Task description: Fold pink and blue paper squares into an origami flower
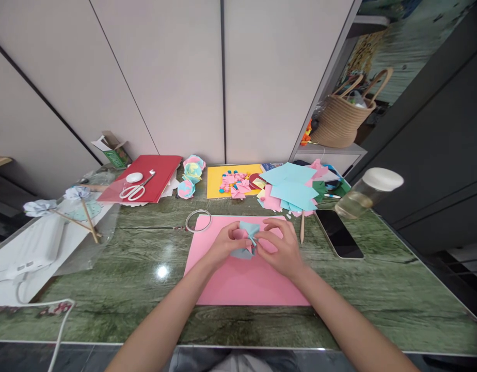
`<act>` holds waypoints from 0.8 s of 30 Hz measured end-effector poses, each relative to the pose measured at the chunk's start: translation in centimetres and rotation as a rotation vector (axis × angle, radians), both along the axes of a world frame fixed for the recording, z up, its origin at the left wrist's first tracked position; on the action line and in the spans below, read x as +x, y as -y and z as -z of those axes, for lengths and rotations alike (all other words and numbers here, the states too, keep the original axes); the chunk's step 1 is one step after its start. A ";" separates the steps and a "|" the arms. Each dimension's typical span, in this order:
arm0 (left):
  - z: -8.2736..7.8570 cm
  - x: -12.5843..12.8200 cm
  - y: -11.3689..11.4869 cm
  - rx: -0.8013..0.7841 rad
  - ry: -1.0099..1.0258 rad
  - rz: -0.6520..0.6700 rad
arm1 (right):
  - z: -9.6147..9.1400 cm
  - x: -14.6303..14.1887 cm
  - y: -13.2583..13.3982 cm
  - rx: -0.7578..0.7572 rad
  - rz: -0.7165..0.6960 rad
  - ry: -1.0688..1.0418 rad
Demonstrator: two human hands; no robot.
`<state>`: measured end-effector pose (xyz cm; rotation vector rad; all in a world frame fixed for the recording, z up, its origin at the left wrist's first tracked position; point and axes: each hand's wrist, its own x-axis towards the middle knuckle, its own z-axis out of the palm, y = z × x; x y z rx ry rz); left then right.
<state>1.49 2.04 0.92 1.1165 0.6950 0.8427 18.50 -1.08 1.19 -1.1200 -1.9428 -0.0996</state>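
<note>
Both my hands meet over a large pink sheet (242,281) lying on the green marble table (145,268). Between them is a small folded paper piece (247,238), light blue with pink folds. My left hand (223,243) pinches its left side with curled fingers. My right hand (281,245) grips its right side, fingers bent over the top. The piece sits just above the pink sheet's upper middle.
A tape ring (198,220) lies left of the sheet, a wooden stick (302,228) and a black phone (338,233) to the right, with a lidded jar (368,194) beyond. Behind are blue and pink papers (292,191), a yellow sheet (233,181), scissors (136,190) on a red folder, paper flowers (79,195).
</note>
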 end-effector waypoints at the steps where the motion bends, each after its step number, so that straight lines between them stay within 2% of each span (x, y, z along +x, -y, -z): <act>1: 0.0 0.0 0.0 0.000 -0.007 -0.004 | 0.1 0.0 0.0 0.011 0.011 0.015; 6: 0.0 0.1 -0.1 0.005 -0.017 0.004 | 0.2 0.2 -0.1 0.066 0.036 0.085; 13: -0.1 -0.1 -0.2 -0.005 -0.036 0.038 | 0.2 0.2 -0.1 0.047 0.034 0.112; 19: -0.1 -0.2 -0.3 -0.015 0.000 0.062 | -0.1 0.6 -0.2 0.054 0.069 0.035; 21: 0.0 0.0 -0.3 -0.013 0.010 0.035 | -0.5 0.5 -0.2 -0.029 0.061 -0.043; 24: 0.2 0.2 -0.2 -0.017 0.002 -0.024 | -0.9 0.1 -0.3 -0.259 0.004 -0.225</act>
